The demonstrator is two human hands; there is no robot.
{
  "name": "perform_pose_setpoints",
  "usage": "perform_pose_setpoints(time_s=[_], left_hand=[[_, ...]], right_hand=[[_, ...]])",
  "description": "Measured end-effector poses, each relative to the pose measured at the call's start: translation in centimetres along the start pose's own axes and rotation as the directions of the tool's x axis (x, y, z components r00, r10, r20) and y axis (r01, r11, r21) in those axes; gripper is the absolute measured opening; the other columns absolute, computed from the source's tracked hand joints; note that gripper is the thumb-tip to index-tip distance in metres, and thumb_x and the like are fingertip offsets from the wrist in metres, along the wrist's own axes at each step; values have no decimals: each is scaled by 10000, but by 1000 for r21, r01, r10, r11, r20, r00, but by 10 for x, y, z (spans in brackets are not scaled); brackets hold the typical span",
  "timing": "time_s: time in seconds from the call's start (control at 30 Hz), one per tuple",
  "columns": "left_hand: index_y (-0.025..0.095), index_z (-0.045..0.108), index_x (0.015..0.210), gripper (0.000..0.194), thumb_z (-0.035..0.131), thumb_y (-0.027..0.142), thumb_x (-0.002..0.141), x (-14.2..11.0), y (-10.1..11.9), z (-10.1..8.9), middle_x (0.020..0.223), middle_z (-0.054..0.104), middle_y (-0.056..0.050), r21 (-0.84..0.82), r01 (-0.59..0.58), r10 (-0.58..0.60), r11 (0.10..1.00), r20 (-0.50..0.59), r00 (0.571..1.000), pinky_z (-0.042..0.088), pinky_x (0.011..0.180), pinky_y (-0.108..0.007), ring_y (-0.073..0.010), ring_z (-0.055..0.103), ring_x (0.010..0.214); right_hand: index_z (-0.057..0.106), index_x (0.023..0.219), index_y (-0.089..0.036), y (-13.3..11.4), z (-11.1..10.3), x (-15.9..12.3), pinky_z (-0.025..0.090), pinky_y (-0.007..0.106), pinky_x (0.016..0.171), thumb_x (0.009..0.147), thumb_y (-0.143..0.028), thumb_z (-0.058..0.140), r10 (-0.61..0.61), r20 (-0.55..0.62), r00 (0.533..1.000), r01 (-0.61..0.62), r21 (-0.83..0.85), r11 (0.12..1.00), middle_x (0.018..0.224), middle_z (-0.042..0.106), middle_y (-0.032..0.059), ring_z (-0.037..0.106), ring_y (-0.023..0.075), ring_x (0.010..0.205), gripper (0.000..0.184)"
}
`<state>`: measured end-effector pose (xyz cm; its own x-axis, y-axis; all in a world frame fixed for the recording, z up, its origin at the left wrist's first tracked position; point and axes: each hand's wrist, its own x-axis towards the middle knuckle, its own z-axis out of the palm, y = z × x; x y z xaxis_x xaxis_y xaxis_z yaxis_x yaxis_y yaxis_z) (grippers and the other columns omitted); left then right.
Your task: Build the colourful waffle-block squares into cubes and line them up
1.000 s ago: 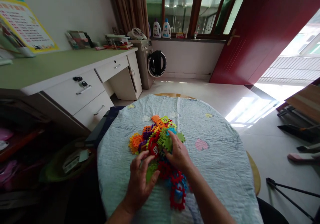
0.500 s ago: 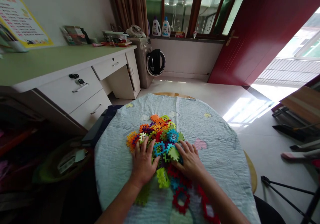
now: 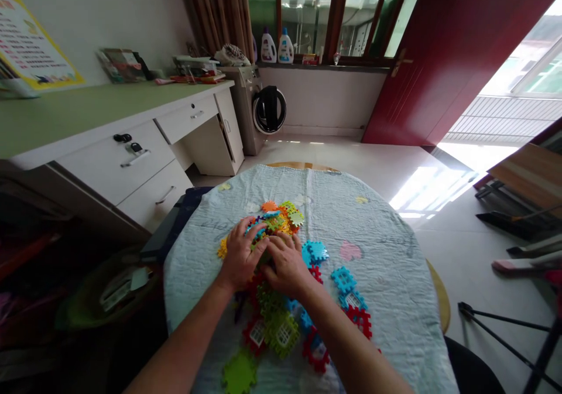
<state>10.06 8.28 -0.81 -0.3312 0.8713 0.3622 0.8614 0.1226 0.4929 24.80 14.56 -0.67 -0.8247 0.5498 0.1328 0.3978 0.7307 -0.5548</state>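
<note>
A loose heap of toothed plastic building tiles (image 3: 285, 218) in many colours lies on the cloth-covered round table. My left hand (image 3: 240, 256) rests on the heap's left side, thumb and fingers apart over blue and yellow pieces. Beside it, my right hand (image 3: 287, 259) lies across the middle, its fingers stretched out and pointing away; its thumb is partly hidden. Nearer me are green window tiles (image 3: 281, 332), a plain green tile (image 3: 239, 372) and red tiles (image 3: 315, 347). Blue tiles (image 3: 343, 279) lie right of my right hand. What is under my palms is hidden.
A pale blue cloth (image 3: 386, 253) covers the table. To the left runs a desk with drawers (image 3: 127, 165); beyond it stands a washing machine (image 3: 250, 113) with its door open. A red door (image 3: 421, 60) and a black tripod leg (image 3: 504, 318) are on the right.
My right hand has moved left, close to my left hand, which has shifted slightly forward and left. The tiles have spread out, with blue ones now at the right and green ones nearer me.
</note>
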Motion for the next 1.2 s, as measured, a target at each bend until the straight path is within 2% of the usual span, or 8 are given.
perform_pose_setpoints(time_s=[0.13,0.37,0.57,0.73,0.83,0.97,1.07,1.2], left_hand=[[270,693,1055,337,512,477,861,27,-16,9,1322,519,-74,105,-65,35,992,266,963,355,1071,-514,-291,463,1242],[233,583,1250,509,606,448,789,-4,-57,11,1399,460,-116,170,79,-103,982,133,986,383,1064,-515,-318,461,1274],[276,478,1370,543,554,439,858,-26,-22,6,1425,431,-92,-151,-44,81,988,251,964,382,1096,-425,-248,453,1296],[278,536,1325,473,436,489,913,23,-1,11,1456,390,-76,-151,-135,164,979,201,966,322,1127,-447,-257,405,1327],[254,553,1311,544,408,571,893,76,-11,27,1483,368,-100,36,-44,34,998,245,969,273,1134,-487,-299,345,1369],[274,525,1337,625,376,648,859,124,-25,57,1490,384,-115,234,88,-184,968,428,885,273,1098,-530,-336,331,1375],[252,586,1274,645,438,670,805,128,-26,71,1414,482,-110,220,14,-134,975,541,830,305,1091,-475,-322,430,1303],[214,552,1313,661,498,626,800,103,-15,62,1428,492,-95,-43,-82,92,996,574,813,295,1126,-402,-275,450,1306]], right_hand=[[604,1141,-311,-1,-16,-34,143,511,1133,840,-323,576,-87,84,993,85,21,996,1249,599,16,410,242,1273,303],[617,1219,-294,60,-35,-78,188,552,1123,849,-455,577,165,110,980,-158,-69,985,1459,447,57,267,318,1397,406],[665,1107,-239,63,-26,-53,226,546,1118,832,-365,590,143,73,987,-144,5,990,1428,481,90,318,312,1385,312],[664,1070,-260,63,-35,-75,316,478,1091,869,-357,548,75,-31,997,-73,65,995,1283,595,77,496,250,1248,251],[618,1191,-252,87,-38,-121,354,487,1070,868,-411,539,242,-232,942,-260,-51,964,1366,525,106,461,282,1284,369],[453,1391,-191,114,-21,-176,306,575,1082,812,-518,572,427,-374,823,-519,-192,833,1458,417,171,341,364,1371,676],[389,1434,-188,111,0,-179,254,610,1099,862,-526,498,452,-395,800,-556,-206,805,1486,382,181,283,361,1408,673],[387,1428,-212,91,18,-141,231,588,1129,907,-486,463,365,-386,848,-439,-123,890,1479,407,151,328,314,1394,593]])
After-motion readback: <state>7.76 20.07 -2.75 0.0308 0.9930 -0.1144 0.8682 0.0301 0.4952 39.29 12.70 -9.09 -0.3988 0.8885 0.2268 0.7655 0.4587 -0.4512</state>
